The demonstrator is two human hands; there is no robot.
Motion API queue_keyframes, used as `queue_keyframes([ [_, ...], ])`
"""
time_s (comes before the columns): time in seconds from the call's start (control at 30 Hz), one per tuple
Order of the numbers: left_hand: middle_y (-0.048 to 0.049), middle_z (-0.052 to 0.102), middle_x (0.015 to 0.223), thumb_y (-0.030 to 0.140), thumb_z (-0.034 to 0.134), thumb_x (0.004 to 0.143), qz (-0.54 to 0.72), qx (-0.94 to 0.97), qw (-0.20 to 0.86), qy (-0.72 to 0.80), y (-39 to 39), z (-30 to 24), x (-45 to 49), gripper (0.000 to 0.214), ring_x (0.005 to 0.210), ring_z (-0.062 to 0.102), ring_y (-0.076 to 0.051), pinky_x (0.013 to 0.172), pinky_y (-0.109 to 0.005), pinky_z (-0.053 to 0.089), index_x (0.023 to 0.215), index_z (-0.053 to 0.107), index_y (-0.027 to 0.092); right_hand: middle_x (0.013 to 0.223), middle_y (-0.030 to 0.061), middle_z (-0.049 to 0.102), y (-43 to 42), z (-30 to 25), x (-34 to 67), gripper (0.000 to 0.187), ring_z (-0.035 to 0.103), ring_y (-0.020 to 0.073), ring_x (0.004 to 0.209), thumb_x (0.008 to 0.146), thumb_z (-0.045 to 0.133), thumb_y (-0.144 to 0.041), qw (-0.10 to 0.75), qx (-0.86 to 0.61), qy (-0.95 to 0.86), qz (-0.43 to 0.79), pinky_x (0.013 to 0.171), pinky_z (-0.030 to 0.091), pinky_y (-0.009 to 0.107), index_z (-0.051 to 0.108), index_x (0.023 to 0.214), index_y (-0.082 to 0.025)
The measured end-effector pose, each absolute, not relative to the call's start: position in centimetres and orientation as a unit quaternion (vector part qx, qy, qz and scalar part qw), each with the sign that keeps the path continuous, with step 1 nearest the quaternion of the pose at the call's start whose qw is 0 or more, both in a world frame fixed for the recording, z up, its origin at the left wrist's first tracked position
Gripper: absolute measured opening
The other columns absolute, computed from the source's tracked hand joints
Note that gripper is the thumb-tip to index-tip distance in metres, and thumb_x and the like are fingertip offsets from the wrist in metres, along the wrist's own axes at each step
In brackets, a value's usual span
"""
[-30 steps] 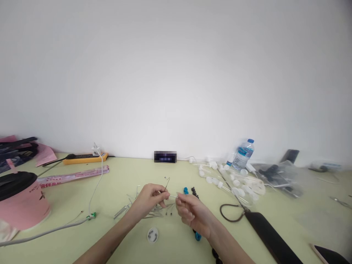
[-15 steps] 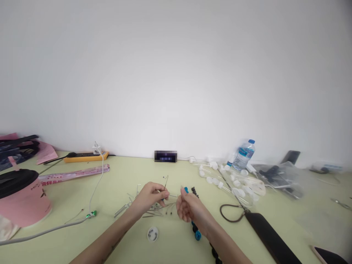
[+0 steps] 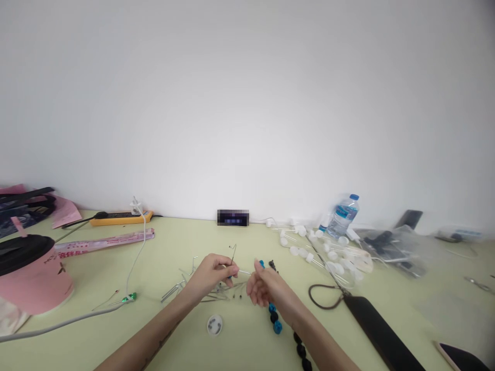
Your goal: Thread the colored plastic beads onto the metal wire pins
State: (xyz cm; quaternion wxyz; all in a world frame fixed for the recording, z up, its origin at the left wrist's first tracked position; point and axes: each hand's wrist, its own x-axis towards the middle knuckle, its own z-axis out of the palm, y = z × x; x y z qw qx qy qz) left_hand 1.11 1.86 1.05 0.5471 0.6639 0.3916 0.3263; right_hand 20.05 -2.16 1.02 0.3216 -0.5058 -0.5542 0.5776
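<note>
My left hand [image 3: 220, 269] is closed in a pinch on a thin bent wire [image 3: 233, 252], whose hooked end sticks up above the fingers. A short silver rod [image 3: 244, 272] runs from these fingertips towards my right hand [image 3: 266, 286]. That hand is curled with its thumb raised, and what its fingers hold is hidden. A blue piece [image 3: 262, 263] shows beside its thumb; whether it is held I cannot tell. Beneath both hands lie several loose thin metal rods [image 3: 216, 294]. Blue and black beads [image 3: 274, 317] lie under my right wrist.
A round white cap [image 3: 214, 325] with small grey pieces lies in front. Capped clear tubes [image 3: 301, 251], a water bottle [image 3: 343, 216] and a black strap-like case [image 3: 379, 330] are right. Left are a pink cup [image 3: 34, 281], a green-handled tool [image 3: 129, 298] and a power strip [image 3: 119, 218].
The silver rod between my hands now shows more clearly. My right hand has shifted very slightly left, and more of the bead string is uncovered.
</note>
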Motion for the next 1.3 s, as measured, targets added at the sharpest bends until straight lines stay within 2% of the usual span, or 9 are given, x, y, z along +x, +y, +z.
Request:
queue_keyframes([
  [0.13,-0.0034,0.065,0.069,0.046,0.059,0.074,0.322,0.668,0.551,0.382,1.9,0.7,1.3,0.034,0.060,0.064,-0.017,0.060,-0.026,0.048,0.070,0.067,0.013,0.053,-0.0005,0.052,-2.0,0.8,19.8,0.047,0.039,0.0075,0.041,0.088,0.039,-0.051,0.336,-0.469,-0.596,0.558,0.043,0.027,0.020,0.062,0.069,-0.015],
  [0.37,-0.0043,0.066,0.074,0.044,0.058,0.076,0.311,0.643,0.585,0.385,1.7,1.5,0.9,0.033,0.059,0.063,-0.015,0.063,-0.026,0.048,0.070,0.067,0.013,0.076,0.0024,0.056,-3.0,1.4,19.3,0.026,0.051,0.0164,0.070,0.086,0.049,-0.040,0.400,-0.510,-0.723,0.241,0.066,0.037,0.027,0.068,0.091,-0.024],
  [0.53,-0.0015,0.062,0.062,0.042,0.057,0.077,0.339,0.675,0.514,0.407,1.6,1.5,1.2,0.030,0.057,0.063,-0.016,0.060,-0.025,0.045,0.069,0.064,0.014,0.054,0.0009,0.051,-2.2,0.7,19.9,0.062,0.041,0.0092,0.044,0.088,0.026,-0.060,0.370,-0.500,-0.543,0.564,0.045,0.030,0.020,0.065,0.074,-0.014],
  [0.7,-0.0020,0.063,0.062,0.041,0.054,0.079,0.352,0.722,0.441,0.400,1.1,1.4,1.5,0.029,0.062,0.063,-0.018,0.058,-0.024,0.044,0.069,0.064,0.016,0.053,-0.0045,0.043,-1.8,0.5,20.1,0.046,0.023,0.0042,0.039,0.083,0.045,-0.056,0.349,-0.448,-0.492,0.661,0.040,0.019,0.018,0.061,0.071,-0.015],
  [0.87,-0.0035,0.065,0.066,0.043,0.055,0.078,0.309,0.690,0.512,0.408,1.5,1.4,0.9,0.032,0.060,0.064,-0.018,0.059,-0.025,0.045,0.071,0.065,0.014,0.066,0.0013,0.054,-2.6,0.8,19.4,0.026,0.045,0.0119,0.058,0.081,0.057,-0.042,0.421,-0.483,-0.622,0.450,0.055,0.036,0.024,0.066,0.071,-0.019],
  [1.0,-0.0052,0.067,0.077,0.045,0.056,0.077,0.312,0.658,0.562,0.393,1.9,1.7,0.4,0.034,0.063,0.064,-0.017,0.066,-0.027,0.047,0.073,0.066,0.013,0.087,0.0049,0.060,-3.0,0.8,19.2,0.030,0.053,0.0184,0.077,0.083,0.052,-0.047,0.449,-0.504,-0.678,0.292,0.069,0.040,0.029,0.065,0.098,-0.024],
  [1.07,-0.0038,0.065,0.069,0.044,0.056,0.078,0.332,0.666,0.538,0.397,1.9,1.8,0.4,0.033,0.061,0.063,-0.016,0.066,-0.026,0.046,0.073,0.066,0.013,0.080,0.0062,0.063,-2.8,0.7,19.3,0.043,0.056,0.0176,0.071,0.086,0.042,-0.055,0.441,-0.512,-0.641,0.364,0.063,0.041,0.027,0.065,0.096,-0.019],
  [1.17,-0.0028,0.063,0.062,0.043,0.055,0.078,0.353,0.695,0.478,0.405,1.5,1.9,0.8,0.031,0.061,0.062,-0.017,0.061,-0.025,0.045,0.073,0.065,0.014,0.054,0.0026,0.055,-2.3,0.5,19.7,0.064,0.047,0.0097,0.044,0.085,0.026,-0.065,0.382,-0.467,-0.480,0.638,0.043,0.030,0.019,0.060,0.068,-0.014],
  [1.3,-0.0023,0.062,0.066,0.040,0.051,0.082,0.365,0.749,0.402,0.380,0.5,2.1,1.4,0.029,0.064,0.058,-0.016,0.059,-0.022,0.043,0.069,0.063,0.017,0.045,-0.0061,0.040,-1.9,0.4,19.8,0.048,0.025,0.0029,0.035,0.082,0.047,-0.058,0.357,-0.398,-0.363,0.763,0.037,0.013,0.016,0.051,0.061,-0.014],
])
